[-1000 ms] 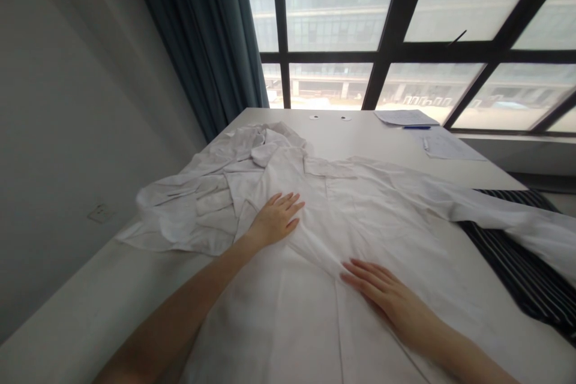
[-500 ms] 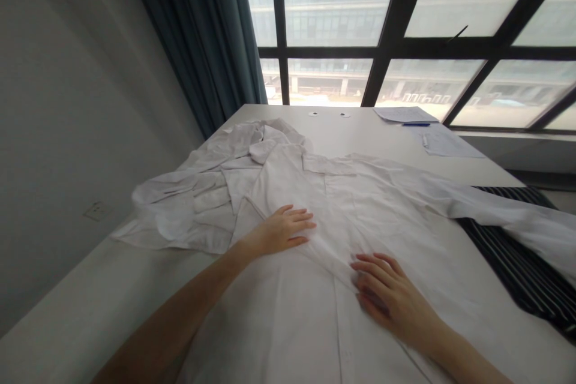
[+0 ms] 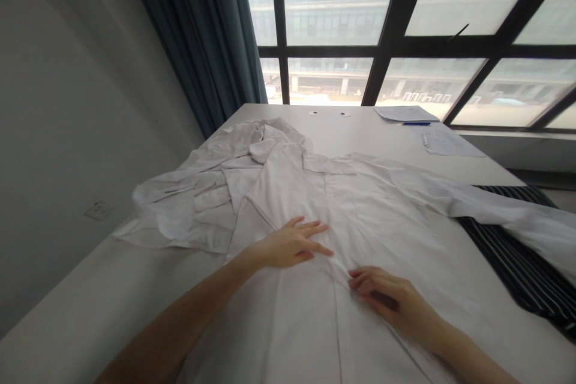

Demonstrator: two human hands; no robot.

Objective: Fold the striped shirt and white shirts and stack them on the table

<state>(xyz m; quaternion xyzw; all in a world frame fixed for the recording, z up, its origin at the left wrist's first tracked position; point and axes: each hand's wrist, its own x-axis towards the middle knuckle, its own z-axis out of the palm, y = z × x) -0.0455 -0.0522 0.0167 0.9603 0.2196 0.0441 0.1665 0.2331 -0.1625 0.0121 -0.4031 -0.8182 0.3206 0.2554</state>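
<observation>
A white shirt [image 3: 369, 210] lies spread front-up across the white table [image 3: 67, 324], its collar toward the window and one sleeve trailing off to the right. My left hand [image 3: 294, 243] rests flat on the shirt's front, fingers stretched out and pointing right. My right hand [image 3: 389, 297] sits just right of the front placket with its fingers curled, their tips pinching at the fabric edge. The two hands are close together, about a hand's width apart. A crumpled part of the white cloth [image 3: 189, 204] is bunched at the left.
A dark striped garment [image 3: 517, 258] lies under the right sleeve at the table's right edge. Papers [image 3: 445, 144] and a blue pen [image 3: 416, 123] sit at the far right of the table by the window. A dark curtain [image 3: 202, 36] hangs at the back left, beside a grey wall.
My left hand has slid right and toward me across the shirt. My right hand has drawn back slightly, and its flat fingers have curled onto the placket edge.
</observation>
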